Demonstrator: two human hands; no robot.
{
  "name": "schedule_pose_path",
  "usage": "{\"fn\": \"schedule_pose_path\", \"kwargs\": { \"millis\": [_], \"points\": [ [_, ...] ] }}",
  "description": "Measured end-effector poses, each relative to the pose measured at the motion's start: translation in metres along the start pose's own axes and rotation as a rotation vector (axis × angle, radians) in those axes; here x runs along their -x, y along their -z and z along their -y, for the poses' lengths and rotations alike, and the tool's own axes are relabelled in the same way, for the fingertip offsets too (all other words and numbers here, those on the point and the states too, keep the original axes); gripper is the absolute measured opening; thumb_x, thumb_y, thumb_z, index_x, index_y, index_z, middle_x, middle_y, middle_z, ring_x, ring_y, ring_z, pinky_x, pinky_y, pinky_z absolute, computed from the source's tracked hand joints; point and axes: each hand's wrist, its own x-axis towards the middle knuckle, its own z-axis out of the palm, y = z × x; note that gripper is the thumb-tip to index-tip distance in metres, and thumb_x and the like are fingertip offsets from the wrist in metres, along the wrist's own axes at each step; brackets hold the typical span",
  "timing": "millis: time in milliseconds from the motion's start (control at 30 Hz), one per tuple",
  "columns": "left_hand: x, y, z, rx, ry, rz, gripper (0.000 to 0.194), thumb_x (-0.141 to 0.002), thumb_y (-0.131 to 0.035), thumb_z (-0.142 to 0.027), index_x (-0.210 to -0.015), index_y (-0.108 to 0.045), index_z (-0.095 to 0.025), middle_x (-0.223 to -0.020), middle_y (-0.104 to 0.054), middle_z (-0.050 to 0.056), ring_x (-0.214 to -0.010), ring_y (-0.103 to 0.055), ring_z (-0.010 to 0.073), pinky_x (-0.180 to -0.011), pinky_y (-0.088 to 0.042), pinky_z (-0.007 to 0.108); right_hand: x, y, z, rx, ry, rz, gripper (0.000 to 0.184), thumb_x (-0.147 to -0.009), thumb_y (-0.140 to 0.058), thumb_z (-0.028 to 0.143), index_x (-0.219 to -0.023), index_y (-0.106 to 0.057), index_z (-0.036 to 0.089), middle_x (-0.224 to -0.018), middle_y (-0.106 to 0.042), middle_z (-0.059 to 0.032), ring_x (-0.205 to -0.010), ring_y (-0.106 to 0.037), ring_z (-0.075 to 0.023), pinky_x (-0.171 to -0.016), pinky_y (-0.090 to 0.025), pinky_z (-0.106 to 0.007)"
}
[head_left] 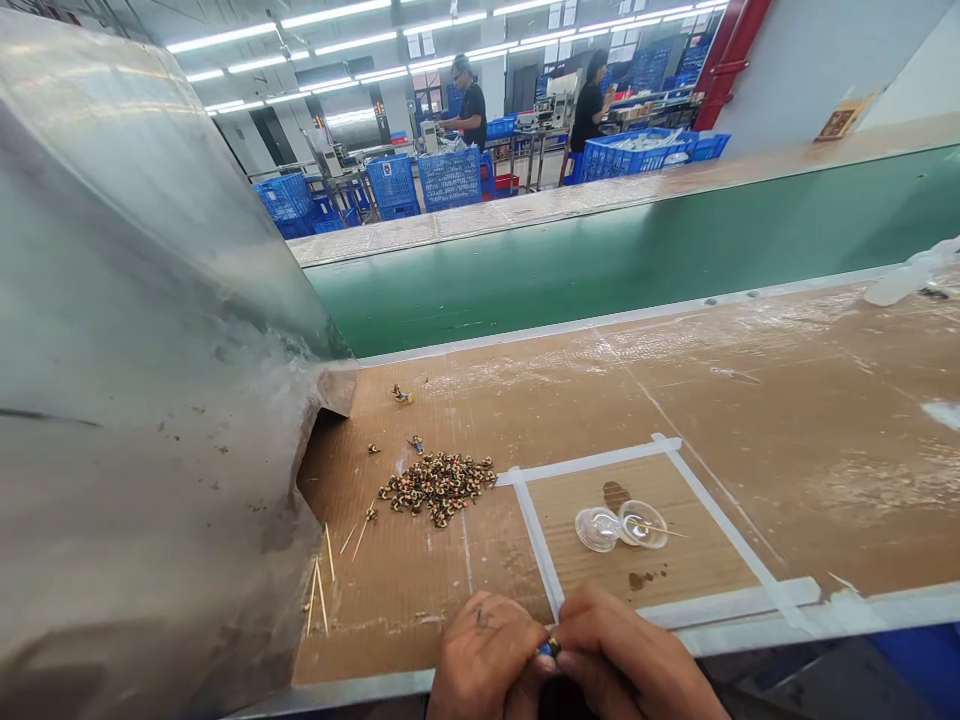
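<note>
At the table's front edge my left hand [487, 650] and my right hand [622, 650] meet, fingers pinched together. Between their fingertips is a tiny blue, dark and yellow figurine [549, 648], largely covered by the fingers. Beyond the hands lies a pile of small dark, cream and red pieces [439, 485], too small to make out singly. An opened clear plastic cup [643, 524] and its lid [598, 529] sit inside a white tape frame [538, 545]. A thin wooden stick [660, 529] rests in the cup.
A bent sheet-metal housing [150, 350] stands at the left. Several wooden sticks [322, 595] lie by its foot. Small blue and yellow figurines [403, 396] lie past the pile. A green conveyor belt [600, 255] runs behind the cardboard-covered table [750, 420]. Two people sit among blue crates [450, 180].
</note>
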Motion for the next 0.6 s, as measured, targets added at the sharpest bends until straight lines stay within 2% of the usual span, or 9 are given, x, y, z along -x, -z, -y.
{"fn": "schedule_pose_path", "kwargs": {
  "millis": [133,600],
  "points": [
    [-0.0011,0.0007,0.0002,-0.013,-0.016,0.014,0.025,-0.110,-0.041,-0.027,-0.088,-0.053,-0.020,-0.068,-0.060,0.002,-0.064,-0.057,0.0157,-0.063,-0.043,0.029,0.0000,0.0010,-0.0016,0.007,-0.012,0.029,0.019,-0.106,-0.049,0.012,-0.105,-0.061,0.027,-0.091,-0.064,0.0009,-0.083,-0.065,-0.0127,-0.077,-0.051,-0.021],
    [0.0014,0.0033,0.0019,0.038,-0.009,0.063,0.031,-0.111,-0.041,-0.035,-0.087,-0.056,-0.020,-0.069,-0.063,0.003,-0.067,-0.061,0.0170,-0.067,-0.046,0.030,0.0001,0.0014,-0.0017,0.055,0.010,0.021,0.018,-0.105,-0.050,0.012,-0.101,-0.060,0.026,-0.088,-0.065,0.0012,-0.078,-0.064,-0.0132,-0.072,-0.050,-0.021]
  ]
}}
